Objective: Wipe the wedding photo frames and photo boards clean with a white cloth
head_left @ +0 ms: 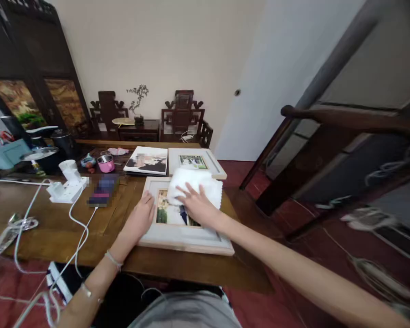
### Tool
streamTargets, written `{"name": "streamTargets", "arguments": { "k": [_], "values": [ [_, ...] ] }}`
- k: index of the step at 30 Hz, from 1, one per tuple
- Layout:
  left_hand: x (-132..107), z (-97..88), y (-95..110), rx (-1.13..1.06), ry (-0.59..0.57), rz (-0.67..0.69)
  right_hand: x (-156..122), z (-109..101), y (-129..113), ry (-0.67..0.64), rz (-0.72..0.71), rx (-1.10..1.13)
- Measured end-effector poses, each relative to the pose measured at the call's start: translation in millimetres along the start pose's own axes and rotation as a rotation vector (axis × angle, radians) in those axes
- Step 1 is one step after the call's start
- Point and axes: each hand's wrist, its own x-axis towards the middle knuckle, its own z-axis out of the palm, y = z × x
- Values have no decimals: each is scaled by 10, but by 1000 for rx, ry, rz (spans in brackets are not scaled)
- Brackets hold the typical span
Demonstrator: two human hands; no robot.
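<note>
Table: big brown wooden one (191, 269), running across in front of the person, with everything below lying or standing on it.
Arms: both bare, reaching in from the bottom corners. The right one is stretched out long and slanting in toward the middle; the left angles up, with bands at the wrist.
Near frame: pale-bordered picture frame (177, 233) lying flat by the front edge of the table, right between the two hands. Left hand's on its left side, right hand's over its middle, covering part of the photo.
Far frame: similar pale one (212, 160) just behind it, beyond both hands.
Cloth: white, fluffy-looking cloth (191, 178) bunched over the upper part of the near frame, under and just past the right fingers.
Right hand: palm down (201, 207), fingers fanned out and laid on the cloth, not bunched into a fist.
Left hand: fingers close together (145, 212), resting along the frame's left border. Thumb's hidden, so can't tell if it's actually pinching the edge.
Phone: dark, blurred-out one (103, 190), left of the left hand.
Cup: little pink one (105, 163), farther back past the phone.
</note>
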Motion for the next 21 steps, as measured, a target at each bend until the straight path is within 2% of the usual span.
{"name": "streamTargets", "arguments": {
  "k": [3, 6, 9, 13, 16, 18, 21],
  "values": [
    [1, -13, 7, -9, -7, -8, 162, -23, 71, 1, 53, -1],
    [2, -26, 21, -16, -12, -22, 167, -54, -5, -30, 26, 11],
    [6, -32, 31, -25, -19, -18, -3, -187, -208, -105, -73, 69],
    [19, -27, 20, -52, -26, -34, -318, -544, -473, -304, -243, 259],
    [26, -29, 10, -92, -18, -64, -442, -707, -562, -352, -300, 337],
    [26, -35, 7, -116, -15, -60, -412, -669, -557, -329, -295, 322],
    [20, -35, -1, -133, -9, -37, -205, -448, -468, -240, -240, 195]
  ]
}}
